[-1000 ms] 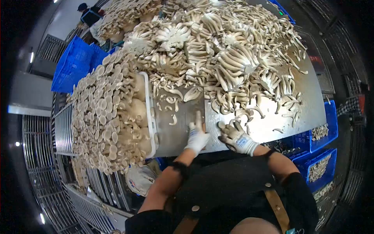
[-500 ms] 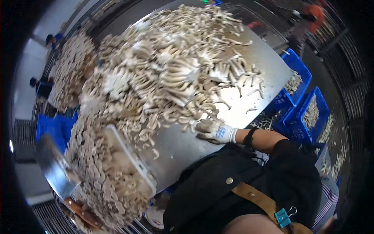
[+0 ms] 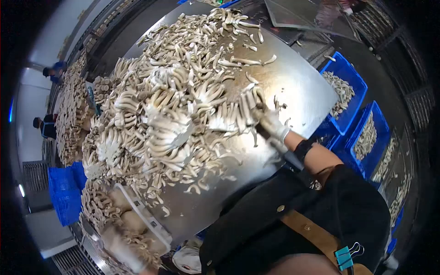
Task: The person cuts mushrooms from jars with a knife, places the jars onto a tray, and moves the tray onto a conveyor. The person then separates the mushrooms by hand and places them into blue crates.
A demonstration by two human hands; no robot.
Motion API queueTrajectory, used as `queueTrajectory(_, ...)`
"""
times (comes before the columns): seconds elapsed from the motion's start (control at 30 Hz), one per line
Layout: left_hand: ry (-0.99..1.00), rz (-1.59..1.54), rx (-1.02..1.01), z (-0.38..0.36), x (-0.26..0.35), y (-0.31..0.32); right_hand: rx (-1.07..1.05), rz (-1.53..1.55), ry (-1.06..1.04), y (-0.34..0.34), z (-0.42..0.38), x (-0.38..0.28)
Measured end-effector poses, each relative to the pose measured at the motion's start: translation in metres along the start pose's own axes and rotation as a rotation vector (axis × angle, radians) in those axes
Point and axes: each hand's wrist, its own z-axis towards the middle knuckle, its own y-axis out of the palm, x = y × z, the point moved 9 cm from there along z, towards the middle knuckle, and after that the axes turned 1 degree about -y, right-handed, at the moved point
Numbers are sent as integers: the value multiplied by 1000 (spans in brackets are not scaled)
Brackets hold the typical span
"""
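Observation:
My right hand (image 3: 271,123), in a dirty white glove, is at the right end of the mushroom pile (image 3: 156,91). Its fingers are closed around the end of a mushroom cluster (image 3: 231,114) with side-by-side stems. A blurred grey shape (image 3: 289,156) lies beside that wrist; I cannot make out what it is. At the lower left, my left hand (image 3: 121,252), also gloved in white, is smeared by motion over brown-capped mushrooms (image 3: 96,197). Its fingers and anything in them cannot be made out. Beside it stands a pale plastic tub (image 3: 146,220) holding mushrooms.
The pile covers much of a metal table (image 3: 300,91). Off its right edge stand a blue crate (image 3: 360,82) and another blue crate (image 3: 382,133), both holding mushroom pieces. More blue crates (image 3: 64,192) are at the left. A person (image 3: 55,71) appears at the far left.
My right hand has gone from lying flat on the metal to gripping the cluster. The cleaver seen at the lower left no longer shows there, and my left hand has come into view.

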Motion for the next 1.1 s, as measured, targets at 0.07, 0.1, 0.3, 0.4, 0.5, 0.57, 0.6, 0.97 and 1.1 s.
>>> queueTrajectory(0.07,1,-133,-447,-12,63,154,-124,84,46,9,1,15)
queueTrajectory(0.1,39,-155,-592,-17,87,229,-237,174,218,1,-18,-12)
queueTrajectory(0.3,-136,-362,-866,15,108,468,-544,91,441,-50,-1,-54)
queueTrajectory(0.4,-611,-762,-1143,-17,163,488,-758,122,333,-63,38,-75)
queueTrajectory(0.5,-717,-1002,-1094,-18,212,519,-827,265,249,-40,94,-49)
queueTrajectory(0.57,-654,-1076,-1051,2,225,524,-724,427,-40,-23,118,-84)
queueTrajectory(0.6,-674,-1165,-1015,18,237,515,-652,521,-112,-15,123,-106)
queueTrajectory(0.97,302,403,-415,-66,179,452,-676,-1076,-809,-39,-4,-83)
queueTrajectory(1.1,-493,-1116,-807,-59,178,499,-718,-431,-630,-26,13,-80)
